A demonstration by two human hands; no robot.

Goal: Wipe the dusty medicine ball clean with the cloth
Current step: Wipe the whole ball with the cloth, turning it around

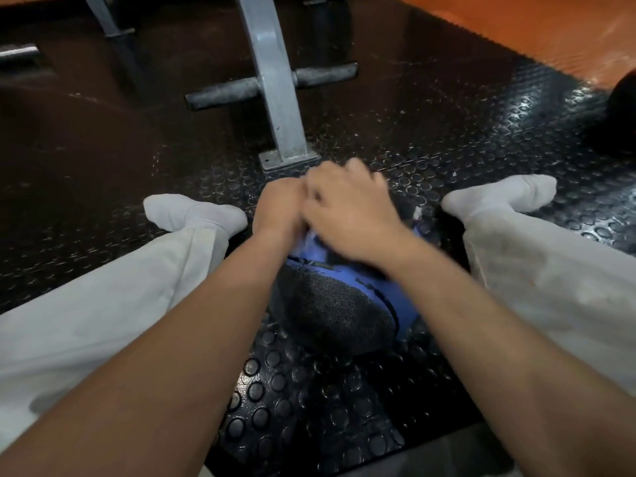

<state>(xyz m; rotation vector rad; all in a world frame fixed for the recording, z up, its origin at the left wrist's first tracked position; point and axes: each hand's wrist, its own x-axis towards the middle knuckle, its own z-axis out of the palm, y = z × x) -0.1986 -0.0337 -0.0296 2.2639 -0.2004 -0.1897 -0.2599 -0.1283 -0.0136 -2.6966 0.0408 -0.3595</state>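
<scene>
Two bare forearms reach forward over a black studded rubber mat (309,407); between them, resting on the mat, sits the medicine ball (330,311), its near face rough black and a blue band running across its top and right side; light trouser legs (103,304) lie spread on either side of it; both hands meet on the far top of the ball, side by side and touching; the left hand (277,208) is curled knuckles-up into a fist, though what it holds cannot be told; the right hand (351,215), blurred, lies over the ball with fingers bent, and its grip cannot be told either; a pale scrap (417,212), possibly the cloth, shows just beside the ball's right edge; white socks (192,213) rest on the mat beyond the hands, left and right; further off a grey metal post (275,98) stands bolted down, a padded bar (223,94) crossing it; at far right a dark round object (619,115) sits near the orange floor (516,29).
</scene>
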